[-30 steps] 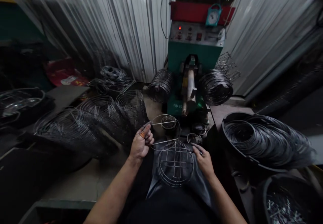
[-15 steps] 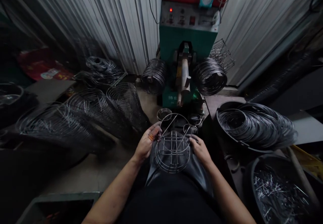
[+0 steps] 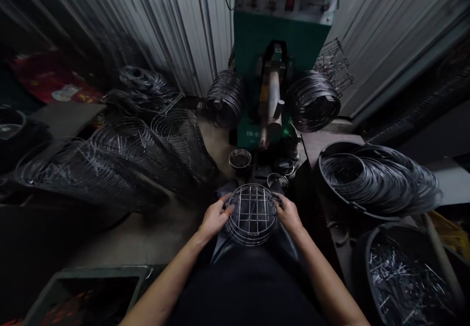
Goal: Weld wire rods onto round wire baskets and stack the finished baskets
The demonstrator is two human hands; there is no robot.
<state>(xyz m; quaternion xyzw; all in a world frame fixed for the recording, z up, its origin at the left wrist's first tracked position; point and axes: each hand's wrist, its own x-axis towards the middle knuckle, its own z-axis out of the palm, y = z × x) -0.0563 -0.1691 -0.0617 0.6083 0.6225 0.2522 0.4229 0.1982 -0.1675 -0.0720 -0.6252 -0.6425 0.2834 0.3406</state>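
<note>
A round wire basket point(image 3: 252, 216), made of stacked rings with a crossed grid of bars, is held above my lap. My left hand point(image 3: 216, 217) closes on its left rim, thumb on top. On the opposite side my right hand point(image 3: 289, 213) grips the right rim, its fingertips partly hidden by the wire. Just ahead of the basket stands the green machine point(image 3: 282, 34), with a pale cylindrical arm point(image 3: 273, 96) pointing down toward me. A small round dish point(image 3: 240, 159) sits below the arm, and a wire ring point(image 3: 277, 181) lies close to my right hand.
Bundles of wire rings point(image 3: 128, 140) stand at the left, with wire coils point(image 3: 223, 98) flanking the machine. At the right are a tub of wire rings point(image 3: 358, 208) and a bucket of short rods point(image 3: 367, 272). A grey crate point(image 3: 55, 287) is at lower left.
The wire ring that stood tilted up between my hands now lies level on the basket. My hands have come down to its rim, and the view has tipped downward.
</note>
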